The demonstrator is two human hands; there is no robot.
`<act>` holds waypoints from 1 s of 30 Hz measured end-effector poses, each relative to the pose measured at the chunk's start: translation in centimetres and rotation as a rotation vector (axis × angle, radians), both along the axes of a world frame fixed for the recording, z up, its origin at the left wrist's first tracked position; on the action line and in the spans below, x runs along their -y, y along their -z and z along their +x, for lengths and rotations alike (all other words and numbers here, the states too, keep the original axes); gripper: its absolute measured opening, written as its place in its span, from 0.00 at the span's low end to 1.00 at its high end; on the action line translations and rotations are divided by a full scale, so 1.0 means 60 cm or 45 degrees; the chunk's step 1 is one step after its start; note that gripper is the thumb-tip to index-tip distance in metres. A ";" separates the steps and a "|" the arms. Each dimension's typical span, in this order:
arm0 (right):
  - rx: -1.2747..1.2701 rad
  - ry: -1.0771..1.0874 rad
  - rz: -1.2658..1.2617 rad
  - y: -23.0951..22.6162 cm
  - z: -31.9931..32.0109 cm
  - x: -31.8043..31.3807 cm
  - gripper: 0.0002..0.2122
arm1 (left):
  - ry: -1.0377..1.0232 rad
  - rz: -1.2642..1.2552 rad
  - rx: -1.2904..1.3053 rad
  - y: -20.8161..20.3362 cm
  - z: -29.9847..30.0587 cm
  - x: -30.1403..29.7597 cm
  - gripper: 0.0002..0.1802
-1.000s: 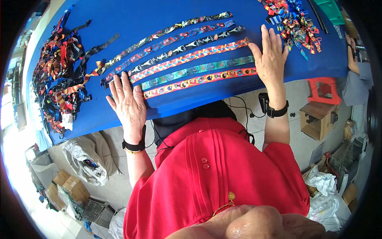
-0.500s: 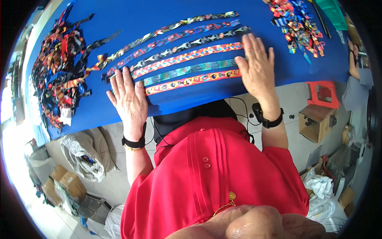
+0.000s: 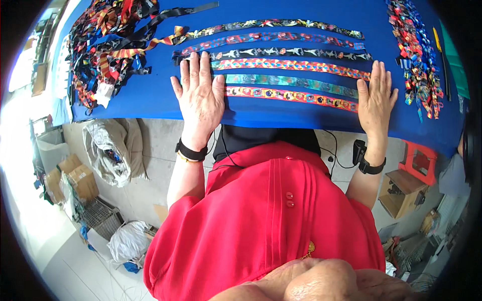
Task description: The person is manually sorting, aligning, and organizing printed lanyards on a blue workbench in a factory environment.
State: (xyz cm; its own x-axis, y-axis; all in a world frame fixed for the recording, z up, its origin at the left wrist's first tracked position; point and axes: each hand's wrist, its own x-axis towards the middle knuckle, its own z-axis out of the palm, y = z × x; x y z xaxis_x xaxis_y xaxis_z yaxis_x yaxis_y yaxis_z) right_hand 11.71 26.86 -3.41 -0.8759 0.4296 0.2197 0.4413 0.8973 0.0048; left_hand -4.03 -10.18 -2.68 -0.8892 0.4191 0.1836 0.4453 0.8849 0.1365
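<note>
Several printed fabric straps lie side by side across the blue table. From far to near they are a black patterned strap (image 3: 271,23), a blue-and-red strap (image 3: 281,37), a black strap with pale figures (image 3: 281,52), an orange-red patterned strap (image 3: 286,65), a teal strap (image 3: 291,84) and a red-and-yellow strap (image 3: 291,95). My left hand (image 3: 202,105) rests flat over the left ends of the nearer ones, fingers stretched. At their right ends my right hand (image 3: 375,105) lies flat too, fingers extended. Neither hand grips anything; the strap ends under them are hidden.
A tangled heap of straps (image 3: 110,45) lies at the table's left, one striped strap trailing toward the rows. Another strap pile (image 3: 416,65) lies at the right, beside a thin yellow-and-black tool (image 3: 441,55). A red stool (image 3: 419,163) and a cardboard box (image 3: 401,193) stand below the table.
The view has turned, so table, straps and hands all appear farther right or lower at the right side. Both hands still lie flat at the straps' ends.
</note>
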 end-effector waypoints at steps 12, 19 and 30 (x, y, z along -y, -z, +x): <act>-0.030 -0.046 0.002 0.005 0.002 -0.003 0.32 | -0.029 0.370 0.081 -0.008 0.003 0.015 0.28; -0.053 -0.056 0.021 0.003 0.001 -0.005 0.31 | -0.253 0.478 -0.165 -0.017 -0.019 0.058 0.16; -0.063 -0.069 0.002 0.003 -0.002 -0.004 0.30 | -0.199 0.270 -0.170 -0.026 -0.042 0.058 0.15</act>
